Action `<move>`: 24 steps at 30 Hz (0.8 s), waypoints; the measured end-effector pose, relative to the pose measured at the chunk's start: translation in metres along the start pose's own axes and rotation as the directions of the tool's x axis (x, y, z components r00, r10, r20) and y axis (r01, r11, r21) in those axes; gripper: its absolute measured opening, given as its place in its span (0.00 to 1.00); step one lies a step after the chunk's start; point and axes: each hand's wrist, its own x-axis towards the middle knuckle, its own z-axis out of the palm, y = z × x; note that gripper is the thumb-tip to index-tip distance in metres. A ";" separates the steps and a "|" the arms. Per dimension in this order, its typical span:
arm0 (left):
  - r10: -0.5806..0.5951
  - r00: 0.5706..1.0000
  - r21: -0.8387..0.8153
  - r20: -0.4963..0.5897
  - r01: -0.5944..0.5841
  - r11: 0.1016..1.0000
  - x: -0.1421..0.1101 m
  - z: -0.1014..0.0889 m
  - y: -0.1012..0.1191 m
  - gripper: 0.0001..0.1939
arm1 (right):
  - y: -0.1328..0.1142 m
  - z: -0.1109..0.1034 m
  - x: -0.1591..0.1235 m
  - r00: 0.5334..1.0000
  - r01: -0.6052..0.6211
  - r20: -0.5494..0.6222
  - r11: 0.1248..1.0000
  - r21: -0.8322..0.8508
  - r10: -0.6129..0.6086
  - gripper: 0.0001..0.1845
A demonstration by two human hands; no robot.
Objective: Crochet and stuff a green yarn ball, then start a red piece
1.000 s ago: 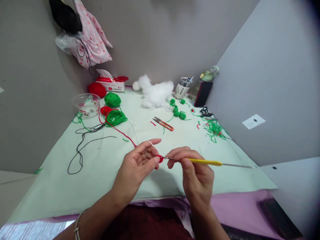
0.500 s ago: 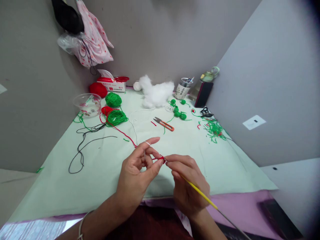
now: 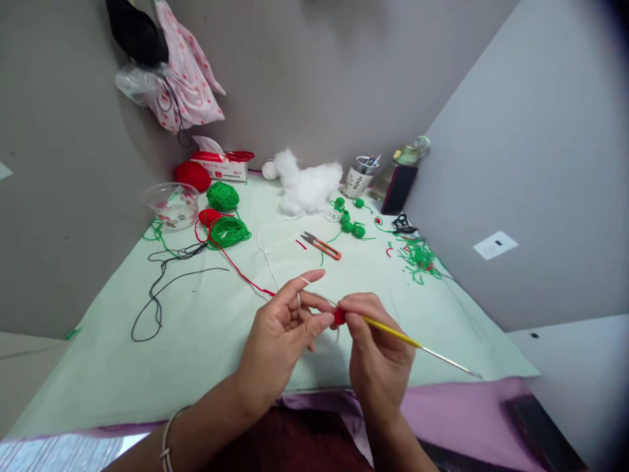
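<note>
A small red crochet piece is pinched between the thumb and a finger of my left hand. White yarn runs from the table up over that hand's raised index finger. My right hand is closed around a crochet hook with a yellow grip, its metal rear end pointing to the lower right. The right fingertips are at the red piece, and they hide the hook's working tip. A short white tail hangs below the piece. Red yarn trails from the left hand to the back left.
Orange thread snips lie ahead of my hands. Behind them are white stuffing and green crocheted balls. Green yarn, black cord and a clear tub occupy the left. Scraps and a phone are right.
Both hands have shifted slightly right with the red piece. The hook has swung from pointing steeply down toward me to a flatter angle, and the right fingers have turned over the piece.
</note>
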 end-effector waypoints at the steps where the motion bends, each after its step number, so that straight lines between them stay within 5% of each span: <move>1: 0.025 1.000 0.051 0.001 -0.025 0.998 0.001 -0.002 0.001 0.26 | 0.001 -0.001 0.002 0.998 -0.052 -0.020 0.997 0.063 0.053 0.10; 4: 0.101 0.995 0.205 0.001 -0.099 0.974 0.005 -0.009 0.003 0.20 | 0.006 -0.004 0.007 0.978 -0.193 -0.040 0.960 0.202 0.204 0.03; 7: 0.086 0.994 0.256 0.061 -0.099 0.962 0.011 -0.011 0.004 0.25 | 0.008 -0.005 0.010 0.961 -0.249 -0.057 0.940 0.233 0.269 0.03; 16: 0.061 0.989 0.064 0.137 -0.070 0.996 0.013 -0.012 0.009 0.18 | 0.005 -0.003 0.014 0.969 -0.232 -0.025 0.938 0.258 0.247 0.04; 24: -0.013 0.992 0.060 0.126 0.005 0.998 0.015 -0.011 0.005 0.29 | 0.005 -0.002 0.012 0.969 -0.236 -0.008 0.929 0.285 0.248 0.05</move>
